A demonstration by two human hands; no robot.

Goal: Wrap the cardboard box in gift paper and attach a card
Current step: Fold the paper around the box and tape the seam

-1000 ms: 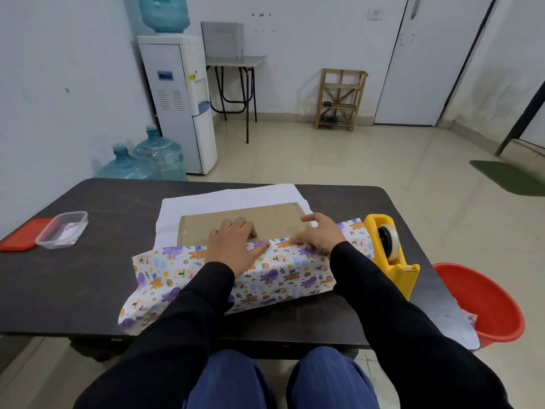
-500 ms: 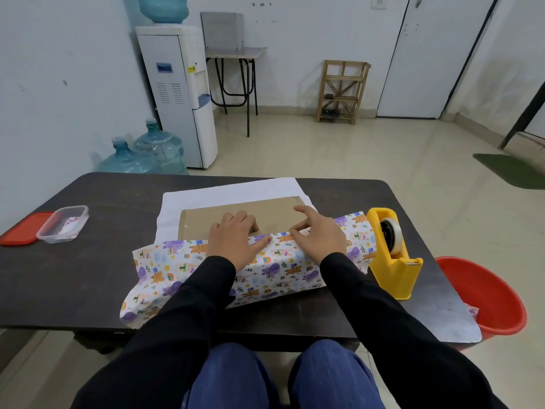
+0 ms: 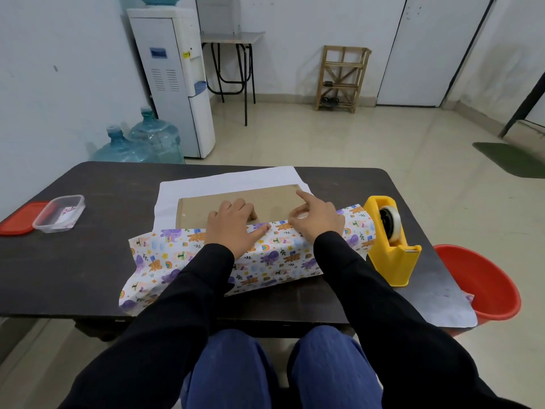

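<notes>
Cardboard box (image 3: 271, 199): your flat left hand (image 3: 233, 228) presses gift paper (image 3: 280, 256) onto it; your right hand's (image 3: 320, 224) grip is unclear.

Flat brown cardboard box (image 3: 265, 202) — cartoon-print gift paper (image 3: 265, 255) folded over its near edge.
</notes>
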